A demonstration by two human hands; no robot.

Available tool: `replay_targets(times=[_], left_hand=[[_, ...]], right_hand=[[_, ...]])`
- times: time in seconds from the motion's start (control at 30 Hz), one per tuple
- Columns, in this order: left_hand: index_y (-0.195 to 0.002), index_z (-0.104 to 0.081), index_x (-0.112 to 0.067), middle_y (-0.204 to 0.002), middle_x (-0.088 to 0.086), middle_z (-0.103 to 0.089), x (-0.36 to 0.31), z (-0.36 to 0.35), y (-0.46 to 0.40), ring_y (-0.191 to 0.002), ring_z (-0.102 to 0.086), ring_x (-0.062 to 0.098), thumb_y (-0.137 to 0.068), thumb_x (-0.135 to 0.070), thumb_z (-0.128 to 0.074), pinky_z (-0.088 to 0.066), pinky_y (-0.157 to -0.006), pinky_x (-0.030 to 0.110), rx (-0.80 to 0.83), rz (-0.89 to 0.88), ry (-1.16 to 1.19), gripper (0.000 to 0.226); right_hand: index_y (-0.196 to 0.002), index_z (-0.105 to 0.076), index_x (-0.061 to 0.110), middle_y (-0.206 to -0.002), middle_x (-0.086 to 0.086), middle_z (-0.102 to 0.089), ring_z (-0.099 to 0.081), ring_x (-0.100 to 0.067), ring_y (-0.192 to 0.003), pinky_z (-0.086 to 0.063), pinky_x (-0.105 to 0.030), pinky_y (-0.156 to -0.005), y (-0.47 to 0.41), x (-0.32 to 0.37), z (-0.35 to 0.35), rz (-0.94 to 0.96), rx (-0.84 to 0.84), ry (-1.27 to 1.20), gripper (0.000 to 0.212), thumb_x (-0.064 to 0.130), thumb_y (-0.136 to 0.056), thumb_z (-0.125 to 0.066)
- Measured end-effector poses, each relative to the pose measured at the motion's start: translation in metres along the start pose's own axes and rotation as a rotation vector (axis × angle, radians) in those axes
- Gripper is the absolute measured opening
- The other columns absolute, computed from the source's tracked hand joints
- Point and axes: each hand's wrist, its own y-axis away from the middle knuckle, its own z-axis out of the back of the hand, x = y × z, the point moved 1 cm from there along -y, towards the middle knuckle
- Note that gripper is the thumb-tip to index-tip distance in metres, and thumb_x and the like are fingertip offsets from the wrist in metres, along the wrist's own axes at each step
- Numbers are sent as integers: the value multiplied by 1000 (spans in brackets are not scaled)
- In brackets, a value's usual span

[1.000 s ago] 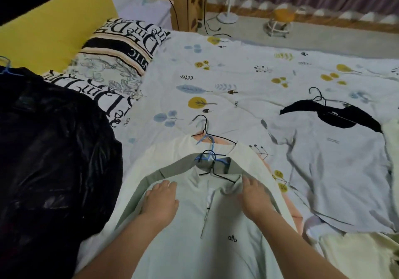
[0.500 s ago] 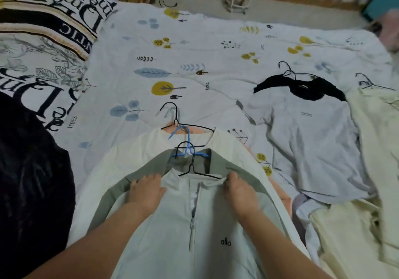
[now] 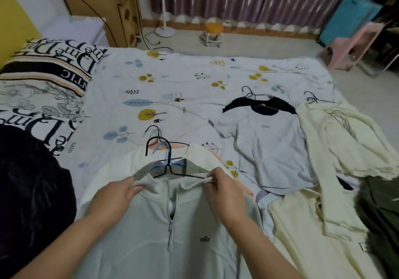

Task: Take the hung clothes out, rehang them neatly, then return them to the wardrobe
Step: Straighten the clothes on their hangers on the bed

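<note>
The left hand [image 3: 116,194] pinches the left side of the collar [image 3: 149,185] between thumb and curled fingers. The right hand [image 3: 223,189] pinches the right side the same way. Both hands lift the collar of the pale zip top [image 3: 151,235] a little off the pile.

A black hanger [image 3: 170,166] sits inside the neck of this top, with its hook pointing away from the person. I think the step is the rehanging: getting the top to sit straight on its hanger. The next move calls for a small even pull on both sides, so the collar lies flat and the shoulders sit on the wire.

The top lies on a pile of other hung clothes on the bed [image 3: 172,89]. Under it are a grey top, a cream top [image 3: 121,166] and a blue hanger [image 3: 160,165].

To the right lie a white tee [image 3: 265,149] and more cream clothes [image 3: 345,140], each with a hanger.

No wardrobe or other holder shows here, so nothing is back inside yet.
</note>
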Motion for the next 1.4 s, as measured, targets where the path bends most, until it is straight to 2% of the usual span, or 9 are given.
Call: replay_targets(times=[0.1, 0.27, 0.47, 0.57, 0.67, 0.9, 1.03, 1.2, 1.4], left_hand=[[-63, -32, -27, -79, 10, -64, -22, 26, 37, -87, -59, 32, -92, -34, -50, -30, -61, 34, -135, -2, 30, 35], [-66, -42, -14, -63, 12, -59, -63, 53, 99, -73, -59, 36, -89, -28, -56, -28, -54, 35, -298, -61, 48, 30], [-73, -55, -10, -74, 22, -64, -133, 103, 149, -77, -60, 41, -87, -21, -59, -29, -55, 34, -492, -201, -2, 19], [-74, -58, -10, -74, 23, -64, -174, 123, 172, -75, -59, 41, -87, -19, -60, -27, -55, 33, -573, -332, 0, 15], [-78, -60, -6, -73, 22, -63, -209, 136, 192, -73, -57, 40, -89, -25, -54, -29, -55, 33, -625, -456, 18, 23], [-75, -59, -3, -62, 16, -57, -258, 150, 232, -63, -52, 34, -77, -35, -36, -39, -56, 39, -585, -629, 149, 39], [-66, -54, -6, -57, 12, -52, -265, 158, 240, -58, -46, 30, -84, -31, -44, -30, -50, 33, -560, -689, 185, 33], [-65, -54, -5, -55, 11, -52, -248, 171, 243, -58, -48, 30, -88, -20, -59, -36, -53, 37, -486, -746, 197, 28], [-56, -44, -9, -49, 5, -45, -228, 183, 252, -53, -44, 24, -85, -26, -63, -29, -51, 34, -405, -799, 220, 38]], right_hand=[[-98, -53, 20, -95, -1, -64, -57, -23, -90, -37, -31, -69, 24, 13, 33, 30, -16, -49, 11, 21, -87, -54], [-100, -58, 21, -94, 2, -65, -57, -19, -90, -36, -27, -69, 77, 22, 94, 142, -97, -115, 19, 12, -83, -54], [-128, -49, 23, -97, -2, -65, -59, -23, -96, -45, -35, -83, 134, 27, 175, 184, -259, -174, 43, 8, -87, -51], [-128, -46, 20, -84, 2, -57, -57, -23, -91, -41, -33, -78, 162, 23, 215, 188, -380, -196, 42, 8, -88, -52], [-127, -49, 18, -95, -2, -61, -53, -23, -97, -38, -33, -84, 187, 19, 249, 172, -491, -194, 41, 7, -87, -52], [-117, -56, 12, -105, -4, -66, -56, -26, -102, -40, -44, -94, 237, 18, 302, 144, -686, -189, 33, 6, -85, -57], [-111, -59, 12, -99, -2, -66, -58, -24, -97, -41, -47, -92, 256, 26, 316, 128, -768, -198, 28, 4, -84, -58], [-103, -62, 13, -83, 5, -60, -58, -25, -88, -44, -49, -85, 277, 45, 313, 115, -820, -232, 25, 1, -82, -57], [-94, -63, 9, -74, 13, -54, -52, -15, -73, -44, -37, -76, 297, 59, 294, 101, -888, -229, 22, -6, -79, -56]])
